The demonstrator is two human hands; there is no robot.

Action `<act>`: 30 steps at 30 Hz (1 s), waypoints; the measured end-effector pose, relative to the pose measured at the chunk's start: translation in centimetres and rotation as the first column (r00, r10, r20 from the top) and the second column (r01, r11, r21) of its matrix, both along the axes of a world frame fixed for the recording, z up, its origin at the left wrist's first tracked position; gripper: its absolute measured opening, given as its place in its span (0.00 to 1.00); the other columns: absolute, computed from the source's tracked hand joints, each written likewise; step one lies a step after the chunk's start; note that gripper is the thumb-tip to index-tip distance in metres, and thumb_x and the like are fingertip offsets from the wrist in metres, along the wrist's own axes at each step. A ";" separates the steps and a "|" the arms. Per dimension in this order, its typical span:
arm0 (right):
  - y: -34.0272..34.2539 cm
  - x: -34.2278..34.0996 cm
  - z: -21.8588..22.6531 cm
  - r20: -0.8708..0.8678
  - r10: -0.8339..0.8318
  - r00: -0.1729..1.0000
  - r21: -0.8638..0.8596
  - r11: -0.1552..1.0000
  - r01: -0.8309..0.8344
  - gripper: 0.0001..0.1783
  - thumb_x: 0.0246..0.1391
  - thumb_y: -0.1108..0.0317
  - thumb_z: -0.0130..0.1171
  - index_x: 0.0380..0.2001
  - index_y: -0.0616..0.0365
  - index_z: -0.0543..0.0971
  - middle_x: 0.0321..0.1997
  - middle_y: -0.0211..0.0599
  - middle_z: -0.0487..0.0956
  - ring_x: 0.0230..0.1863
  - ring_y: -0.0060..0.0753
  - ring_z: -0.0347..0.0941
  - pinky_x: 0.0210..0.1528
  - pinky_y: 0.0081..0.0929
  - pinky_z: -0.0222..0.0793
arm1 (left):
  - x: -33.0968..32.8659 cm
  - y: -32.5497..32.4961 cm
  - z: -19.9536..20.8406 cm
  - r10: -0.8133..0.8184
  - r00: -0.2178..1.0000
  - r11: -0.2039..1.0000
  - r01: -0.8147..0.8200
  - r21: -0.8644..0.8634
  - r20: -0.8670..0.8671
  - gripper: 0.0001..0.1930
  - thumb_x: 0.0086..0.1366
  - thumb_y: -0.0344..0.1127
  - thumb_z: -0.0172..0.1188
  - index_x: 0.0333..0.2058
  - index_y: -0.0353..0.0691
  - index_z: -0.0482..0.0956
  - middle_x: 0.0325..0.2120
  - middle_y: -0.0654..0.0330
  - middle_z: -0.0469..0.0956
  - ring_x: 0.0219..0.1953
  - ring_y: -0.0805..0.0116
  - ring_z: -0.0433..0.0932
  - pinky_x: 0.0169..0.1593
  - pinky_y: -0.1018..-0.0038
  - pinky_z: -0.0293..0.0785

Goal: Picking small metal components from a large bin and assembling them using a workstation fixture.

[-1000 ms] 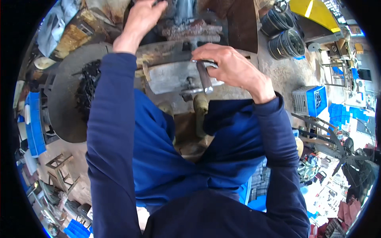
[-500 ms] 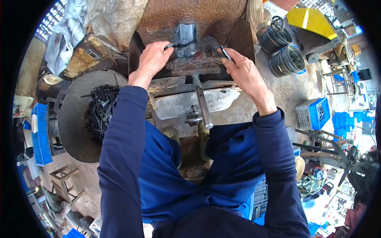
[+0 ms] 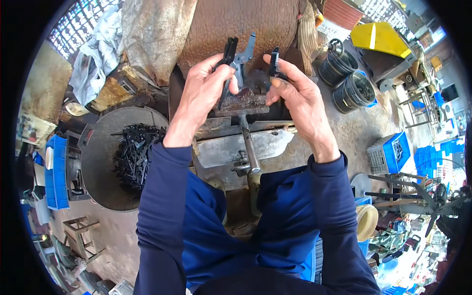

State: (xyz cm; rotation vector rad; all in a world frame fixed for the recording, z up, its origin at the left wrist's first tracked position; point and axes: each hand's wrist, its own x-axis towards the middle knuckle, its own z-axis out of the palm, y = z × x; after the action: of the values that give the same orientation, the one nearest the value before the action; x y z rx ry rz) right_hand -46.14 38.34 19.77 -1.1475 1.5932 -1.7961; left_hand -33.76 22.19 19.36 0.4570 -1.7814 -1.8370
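My left hand [image 3: 204, 88] is closed on a dark metal tool part [image 3: 229, 51], with long narrow arms sticking up past the fingers and a thin end reaching below them. Right beside it is a grey, angled metal shape [image 3: 244, 56]; whether it belongs to the held part I cannot tell. In my right hand [image 3: 297, 93] a short black metal piece with a toothed edge [image 3: 274, 61] is pinched between thumb and fingers, upright. Both hands are raised over a crusted work rest [image 3: 243, 103] in front of a brown, rough-surfaced guard [image 3: 241, 24].
To the left stands a round metal pan [image 3: 98, 162] with a heap of black metal parts [image 3: 135, 152]. A metal bar [image 3: 249, 145] juts toward my knees. Dark buckets [image 3: 353, 92], a blue crate [image 3: 393, 152] and a fan [image 3: 435, 201] are at the right.
Both hands have lifted from low by the work rest, and the parts in them now point upward. The left hand has moved slightly right. The view has shifted a little.
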 end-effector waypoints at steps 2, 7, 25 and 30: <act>-0.3 0.5 0.5 0.047 0.018 0.999 -0.057 0.998 -0.015 0.20 0.64 0.75 0.54 0.58 0.63 0.71 0.36 0.28 0.77 0.32 0.19 0.73 0.40 0.22 0.74 | 0.1 1.1 0.8 -0.003 1.000 1.000 0.003 0.007 -0.028 0.10 0.65 0.31 0.52 0.40 0.34 0.80 0.18 0.65 0.75 0.21 0.81 0.68 0.30 0.80 0.61; -0.6 0.2 0.0 0.197 0.032 0.980 -0.192 0.981 0.006 0.18 0.62 0.76 0.56 0.55 0.64 0.71 0.36 0.32 0.78 0.32 0.23 0.76 0.41 0.27 0.77 | -0.3 1.9 0.6 -0.019 0.993 0.997 0.028 0.077 -0.116 0.09 0.66 0.32 0.53 0.38 0.34 0.80 0.17 0.66 0.73 0.20 0.80 0.68 0.28 0.80 0.61; -0.5 -1.0 -0.9 0.285 0.004 0.959 -0.165 0.985 0.045 0.15 0.66 0.73 0.51 0.53 0.66 0.73 0.35 0.35 0.76 0.33 0.26 0.74 0.41 0.31 0.75 | -0.8 2.1 -0.2 0.111 0.990 0.987 -0.119 -0.112 -0.082 0.06 0.64 0.28 0.60 0.38 0.34 0.82 0.19 0.72 0.72 0.21 0.84 0.69 0.25 0.82 0.65; -0.6 -0.7 -0.9 0.239 -0.021 0.971 -0.210 0.975 0.072 0.15 0.66 0.74 0.50 0.54 0.67 0.72 0.39 0.36 0.76 0.35 0.26 0.75 0.42 0.32 0.76 | -0.8 2.3 -0.4 0.181 0.961 0.851 -0.260 -0.456 -0.210 0.12 0.59 0.24 0.63 0.43 0.34 0.82 0.25 0.65 0.80 0.26 0.79 0.77 0.30 0.80 0.72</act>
State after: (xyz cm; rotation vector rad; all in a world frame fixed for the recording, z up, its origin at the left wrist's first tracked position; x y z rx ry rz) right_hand -46.86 37.77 18.89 -0.9508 1.3225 -2.0926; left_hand -34.56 24.53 18.92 0.2935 -1.8985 -1.1784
